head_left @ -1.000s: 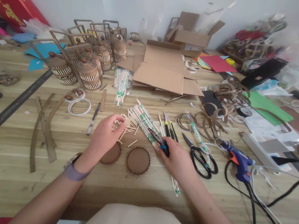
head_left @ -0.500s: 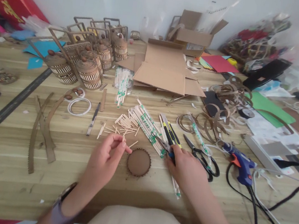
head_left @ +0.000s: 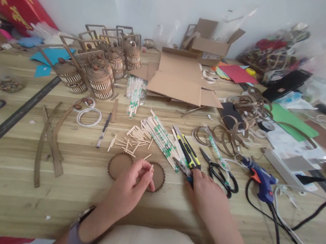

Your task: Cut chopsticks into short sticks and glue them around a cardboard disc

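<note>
My left hand (head_left: pixel 133 184) pinches a short wooden stick (head_left: pixel 151 168) between thumb and fingertips. It hovers over two round cardboard discs with toothed rims, the left disc (head_left: pixel 119 165) and the right disc (head_left: pixel 160 177), and partly hides both. My right hand (head_left: pixel 206 191) is closed around the handles of pliers (head_left: pixel 185 169), whose jaws point up and left. Beyond the hands lies a heap of cut short sticks (head_left: pixel 139 135). Chopsticks in green-printed wrappers (head_left: pixel 163 138) lie beside it, and a yellow-and-black utility knife (head_left: pixel 188 147) rests close to the pliers.
Black scissors (head_left: pixel 219 173) and a blue glue gun (head_left: pixel 260 179) with cables lie at the right. Cardboard strips (head_left: pixel 47 143), a white ring (head_left: pixel 89 117) and a pen-like craft knife (head_left: pixel 104 130) are at the left. Stick-sided lidded baskets (head_left: pixel 99 81) and flattened cardboard (head_left: pixel 177 84) stand behind.
My left hand has moved right and down with the stick, uncovering the left disc and covering part of the right one. My right hand and the pliers have shifted slightly right and down.
</note>
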Available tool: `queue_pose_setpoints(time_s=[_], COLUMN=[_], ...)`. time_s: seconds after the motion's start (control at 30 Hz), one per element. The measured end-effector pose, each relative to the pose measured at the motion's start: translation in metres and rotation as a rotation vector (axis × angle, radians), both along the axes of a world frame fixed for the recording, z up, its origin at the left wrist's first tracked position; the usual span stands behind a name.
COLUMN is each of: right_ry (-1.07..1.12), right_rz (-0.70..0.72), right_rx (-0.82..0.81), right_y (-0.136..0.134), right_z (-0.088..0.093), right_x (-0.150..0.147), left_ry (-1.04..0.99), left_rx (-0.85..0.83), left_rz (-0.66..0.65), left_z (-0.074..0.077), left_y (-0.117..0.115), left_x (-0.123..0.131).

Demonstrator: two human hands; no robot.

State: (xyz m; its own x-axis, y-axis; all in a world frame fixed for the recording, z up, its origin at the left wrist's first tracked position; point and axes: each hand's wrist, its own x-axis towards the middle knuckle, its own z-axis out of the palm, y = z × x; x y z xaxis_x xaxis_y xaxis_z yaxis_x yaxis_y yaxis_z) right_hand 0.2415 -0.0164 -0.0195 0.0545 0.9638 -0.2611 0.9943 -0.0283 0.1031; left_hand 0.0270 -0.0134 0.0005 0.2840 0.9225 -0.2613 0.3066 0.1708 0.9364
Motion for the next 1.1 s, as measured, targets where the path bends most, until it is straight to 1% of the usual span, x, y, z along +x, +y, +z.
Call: queue_pose_setpoints(time_s=[0.23, 0.33, 0.4, 0.53, 0.63, 0.7, 0.77, 0.87, 0.93, 1.03, 1.1], right_ry=[0.025, 0.056, 0.117, 0.378, 0.594, 0.722, 0.858, 1.078, 1.209, 1.361, 1.426], right_rz=[-0.034, -0.053, -0.060, -0.043, -0.063, -0.105, -0.162, -0.300, -0.389, -0.451, -0.482], right_rx=[-0.037, -0.048, -0.058, -0.072, -0.090, -0.069, -0.019, 0.058, 0.107, 0.154, 0.176], right_y=[-0.001, -0.003, -0.007, -0.016, -0.018, -0.016, -0.012, -0.007, -0.004, -0.002, -0.002], right_z=[0.003, 0.003, 0.002, 0.004, 0.008, 0.011, 0.012, 0.011, 0.009, 0.004, 0.000], right_x=[0.000, 0.003, 0.007, 0.023, 0.035, 0.040, 0.040, 0.030, 0.016, -0.011, -0.027], left_ry=[-0.004, -0.016, -0.023, -0.030, 0.022, 0.044, 0.026, -0.012, -0.039, -0.101, -0.097], left_rx=[-0.046, -0.068, -0.082, -0.143, -0.192, -0.208, -0.223, -0.206, -0.160, -0.107, -0.090], left_rz=[-0.069, -0.103, -0.115, -0.089, -0.096, -0.149, -0.233, -0.331, -0.351, -0.367, -0.362], left_z=[-0.004, -0.003, -0.001, 0.003, 0.002, -0.001, -0.004, -0.009, -0.012, -0.015, -0.017], left_y=[-0.004, -0.005, -0.005, -0.003, 0.000, 0.001, 0.001, 0.003, 0.005, 0.009, 0.011], left_x=[0.005, 0.006, 0.007, 0.007, 0.008, 0.009, 0.011, 0.016, 0.022, 0.033, 0.039])
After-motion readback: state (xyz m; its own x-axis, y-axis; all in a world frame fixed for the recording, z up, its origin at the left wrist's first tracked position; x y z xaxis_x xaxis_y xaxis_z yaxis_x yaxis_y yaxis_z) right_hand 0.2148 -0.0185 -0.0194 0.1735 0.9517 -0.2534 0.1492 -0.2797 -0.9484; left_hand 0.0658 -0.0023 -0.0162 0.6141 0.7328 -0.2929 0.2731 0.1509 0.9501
